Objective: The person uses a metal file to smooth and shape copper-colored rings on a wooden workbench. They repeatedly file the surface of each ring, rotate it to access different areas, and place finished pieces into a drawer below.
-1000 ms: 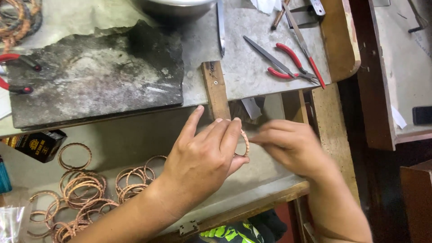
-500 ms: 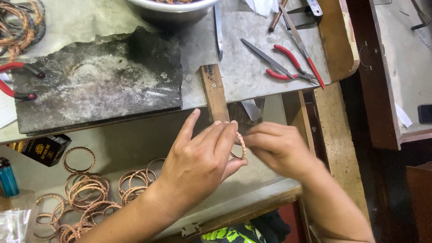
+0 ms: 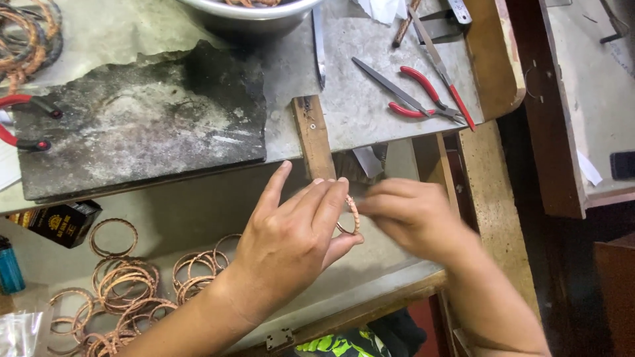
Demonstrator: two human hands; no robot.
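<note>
My left hand [image 3: 291, 241] and my right hand [image 3: 413, 218] meet over the lower shelf, both pinching a small twisted copper ring [image 3: 352, 215] between fingertips. The ring stands on edge, mostly hidden behind my left fingers. My right hand is blurred. A pile of several similar copper rings [image 3: 126, 284] lies on the shelf to the left of my left forearm.
A dark scorched slab [image 3: 139, 125] lies on the grey bench top. Red-handled pliers [image 3: 423, 92] and tweezers sit at the upper right, a metal bowl [image 3: 251, 10] at the top, a red-handled tool [image 3: 20, 122] at the left, a black box [image 3: 63, 221] and a blue lighter [image 3: 10, 264] on the shelf.
Both hands stay joined on the ring, shifting slightly; my right hand's fingers move against it. The view has drifted a little.
</note>
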